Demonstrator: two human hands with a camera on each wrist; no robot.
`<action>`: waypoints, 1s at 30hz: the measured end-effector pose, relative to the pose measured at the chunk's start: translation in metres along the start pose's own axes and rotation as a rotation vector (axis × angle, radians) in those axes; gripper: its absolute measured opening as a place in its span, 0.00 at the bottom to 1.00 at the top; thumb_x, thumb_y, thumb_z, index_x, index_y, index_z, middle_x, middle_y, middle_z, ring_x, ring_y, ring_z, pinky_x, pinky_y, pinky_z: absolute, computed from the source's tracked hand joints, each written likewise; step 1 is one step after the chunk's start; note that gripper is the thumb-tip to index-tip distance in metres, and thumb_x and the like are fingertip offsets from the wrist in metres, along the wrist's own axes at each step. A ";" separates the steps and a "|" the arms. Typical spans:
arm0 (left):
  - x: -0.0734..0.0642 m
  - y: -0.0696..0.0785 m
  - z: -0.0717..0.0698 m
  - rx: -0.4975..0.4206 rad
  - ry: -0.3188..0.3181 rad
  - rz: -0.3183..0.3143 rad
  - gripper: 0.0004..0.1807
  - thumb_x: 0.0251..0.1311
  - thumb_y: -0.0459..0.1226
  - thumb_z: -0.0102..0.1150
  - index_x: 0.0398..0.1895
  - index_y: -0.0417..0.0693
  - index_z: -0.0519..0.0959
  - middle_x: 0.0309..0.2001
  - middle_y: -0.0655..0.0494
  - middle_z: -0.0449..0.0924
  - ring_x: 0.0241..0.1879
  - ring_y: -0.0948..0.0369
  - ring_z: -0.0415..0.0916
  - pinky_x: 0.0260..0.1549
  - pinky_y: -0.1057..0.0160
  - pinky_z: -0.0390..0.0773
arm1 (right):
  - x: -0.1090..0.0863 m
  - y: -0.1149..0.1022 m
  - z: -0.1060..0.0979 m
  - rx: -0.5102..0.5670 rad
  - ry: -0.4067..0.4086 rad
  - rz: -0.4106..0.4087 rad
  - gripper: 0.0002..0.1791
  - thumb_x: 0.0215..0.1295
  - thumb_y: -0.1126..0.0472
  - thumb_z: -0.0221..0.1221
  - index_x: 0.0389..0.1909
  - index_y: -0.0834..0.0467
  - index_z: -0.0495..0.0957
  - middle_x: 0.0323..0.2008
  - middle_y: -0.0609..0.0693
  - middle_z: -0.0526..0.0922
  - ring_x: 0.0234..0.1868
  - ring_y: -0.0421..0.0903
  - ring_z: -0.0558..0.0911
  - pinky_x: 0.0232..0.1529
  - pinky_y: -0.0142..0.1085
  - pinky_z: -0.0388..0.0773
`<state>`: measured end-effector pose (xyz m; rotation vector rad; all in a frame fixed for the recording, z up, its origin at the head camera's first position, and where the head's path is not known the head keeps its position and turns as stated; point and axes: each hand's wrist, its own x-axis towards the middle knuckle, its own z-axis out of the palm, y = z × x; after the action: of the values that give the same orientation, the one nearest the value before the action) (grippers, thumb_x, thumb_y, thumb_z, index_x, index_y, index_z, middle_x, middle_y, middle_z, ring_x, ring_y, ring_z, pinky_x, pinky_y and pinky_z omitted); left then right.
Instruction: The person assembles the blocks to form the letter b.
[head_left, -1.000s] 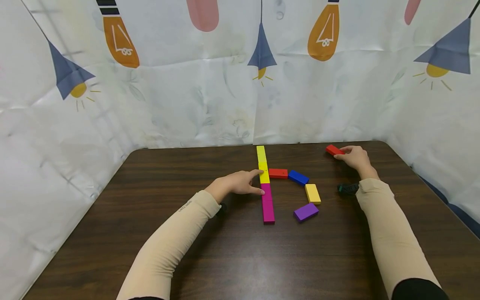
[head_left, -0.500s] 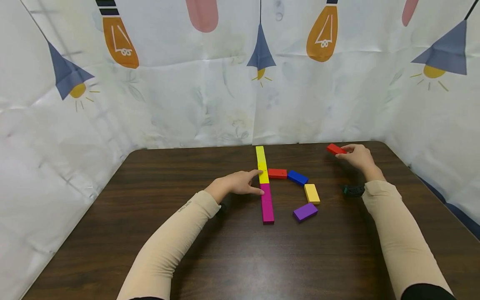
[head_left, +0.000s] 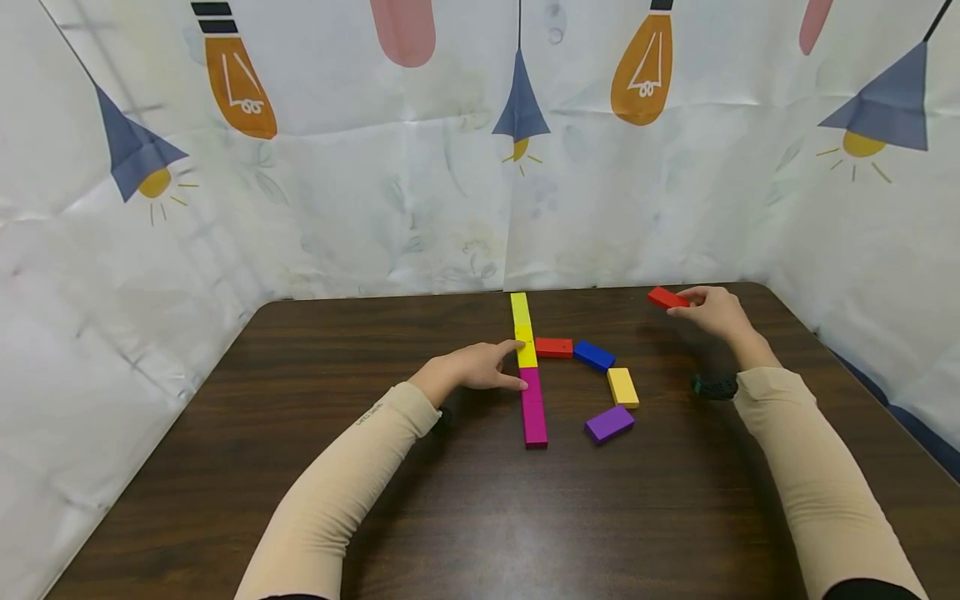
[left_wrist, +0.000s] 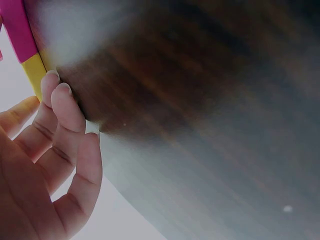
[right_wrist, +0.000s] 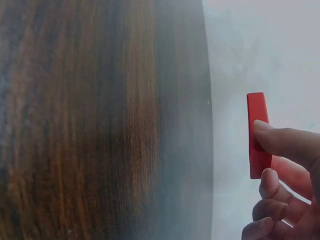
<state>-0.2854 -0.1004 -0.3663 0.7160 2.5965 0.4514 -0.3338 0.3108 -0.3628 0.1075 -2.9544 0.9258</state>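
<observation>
In the head view, yellow blocks [head_left: 521, 310] and magenta blocks [head_left: 534, 417] lie end to end in a straight line. My left hand [head_left: 474, 366] touches this line from its left side, the index finger on yellow and the thumb at magenta; its other fingers are loosely bent in the left wrist view. My right hand [head_left: 718, 313] pinches a red block [right_wrist: 256, 110] above the table's far right part. To the line's right, a second red block [head_left: 554, 347], a blue block [head_left: 594, 356], a pale yellow block [head_left: 623, 388] and a purple block [head_left: 610, 424] form a curve.
The dark brown wooden table [head_left: 480, 517] ends at a far edge close to a white curtain [head_left: 375, 208] printed with lamps and bulbs. A dark band [head_left: 714, 388] is on the right wrist.
My right hand has shifted slightly, still holding the red block, and its forearm has swung a little to the right. The left hand and the laid blocks stay put.
</observation>
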 end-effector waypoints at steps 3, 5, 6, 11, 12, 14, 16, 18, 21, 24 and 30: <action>0.000 0.000 0.000 -0.001 0.001 -0.001 0.46 0.68 0.56 0.63 0.81 0.51 0.55 0.59 0.43 0.78 0.56 0.53 0.76 0.62 0.53 0.71 | -0.002 -0.001 -0.001 -0.009 0.002 -0.027 0.32 0.73 0.50 0.63 0.63 0.73 0.73 0.51 0.71 0.76 0.44 0.61 0.73 0.40 0.47 0.70; 0.001 0.000 0.000 0.001 0.001 -0.002 0.46 0.67 0.56 0.63 0.81 0.51 0.55 0.58 0.43 0.78 0.56 0.54 0.76 0.61 0.53 0.72 | -0.003 -0.003 -0.001 -0.011 0.002 -0.046 0.32 0.72 0.50 0.63 0.62 0.72 0.74 0.47 0.68 0.77 0.40 0.58 0.72 0.37 0.45 0.69; 0.001 0.000 0.000 0.002 0.000 -0.002 0.46 0.67 0.56 0.63 0.81 0.51 0.55 0.58 0.43 0.78 0.56 0.54 0.76 0.61 0.53 0.71 | -0.004 -0.004 -0.001 -0.011 0.002 -0.055 0.31 0.72 0.50 0.63 0.62 0.72 0.74 0.44 0.66 0.77 0.38 0.57 0.72 0.36 0.44 0.68; 0.001 0.000 0.000 0.004 0.003 0.004 0.46 0.68 0.56 0.63 0.81 0.51 0.55 0.60 0.43 0.78 0.57 0.53 0.76 0.62 0.53 0.71 | -0.009 -0.009 -0.001 -0.007 -0.002 -0.077 0.30 0.72 0.51 0.64 0.61 0.71 0.75 0.35 0.58 0.74 0.33 0.51 0.69 0.33 0.43 0.65; 0.001 0.000 0.000 0.004 0.003 0.005 0.46 0.68 0.56 0.63 0.81 0.51 0.55 0.60 0.42 0.78 0.58 0.53 0.76 0.62 0.53 0.71 | -0.010 -0.010 -0.001 -0.009 -0.003 -0.081 0.30 0.72 0.51 0.64 0.61 0.71 0.75 0.35 0.57 0.74 0.32 0.51 0.68 0.33 0.43 0.64; 0.001 0.000 0.000 0.003 0.004 0.005 0.46 0.68 0.56 0.62 0.81 0.51 0.55 0.61 0.42 0.78 0.58 0.53 0.76 0.63 0.53 0.70 | -0.012 -0.012 -0.002 -0.006 -0.010 -0.087 0.31 0.71 0.50 0.64 0.61 0.71 0.75 0.34 0.56 0.73 0.32 0.50 0.68 0.32 0.43 0.64; 0.001 0.000 0.000 0.001 0.003 0.005 0.45 0.68 0.56 0.62 0.81 0.51 0.55 0.61 0.42 0.78 0.58 0.53 0.76 0.63 0.52 0.70 | -0.014 -0.013 -0.002 -0.005 -0.016 -0.097 0.31 0.71 0.49 0.65 0.61 0.71 0.75 0.33 0.56 0.73 0.31 0.50 0.68 0.32 0.42 0.64; 0.001 0.000 0.000 0.000 0.002 0.005 0.46 0.68 0.56 0.63 0.81 0.51 0.55 0.60 0.43 0.78 0.57 0.53 0.76 0.62 0.52 0.70 | -0.015 -0.015 -0.001 -0.007 -0.020 -0.108 0.31 0.71 0.49 0.65 0.61 0.71 0.75 0.33 0.55 0.73 0.30 0.50 0.68 0.31 0.42 0.64; 0.001 0.000 0.001 0.000 0.003 0.007 0.45 0.68 0.56 0.63 0.81 0.51 0.55 0.60 0.43 0.78 0.57 0.53 0.76 0.62 0.53 0.71 | -0.016 -0.017 -0.001 -0.013 -0.020 -0.118 0.31 0.71 0.49 0.65 0.61 0.70 0.76 0.32 0.54 0.73 0.30 0.49 0.67 0.30 0.41 0.63; 0.001 0.000 0.001 0.000 0.004 0.010 0.45 0.68 0.56 0.63 0.81 0.51 0.55 0.59 0.43 0.78 0.56 0.53 0.76 0.62 0.53 0.71 | -0.019 -0.021 -0.001 -0.018 -0.026 -0.123 0.31 0.71 0.48 0.65 0.61 0.70 0.76 0.32 0.54 0.72 0.29 0.49 0.67 0.30 0.41 0.62; 0.000 0.000 0.000 -0.005 0.003 0.004 0.45 0.68 0.55 0.63 0.81 0.51 0.55 0.60 0.42 0.78 0.57 0.53 0.76 0.63 0.52 0.71 | -0.028 -0.032 0.001 0.000 -0.033 -0.157 0.28 0.71 0.50 0.65 0.60 0.69 0.77 0.32 0.54 0.73 0.28 0.48 0.67 0.29 0.40 0.62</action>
<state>-0.2853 -0.1000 -0.3663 0.7193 2.5957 0.4602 -0.3032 0.2853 -0.3473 0.3518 -2.9235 0.9116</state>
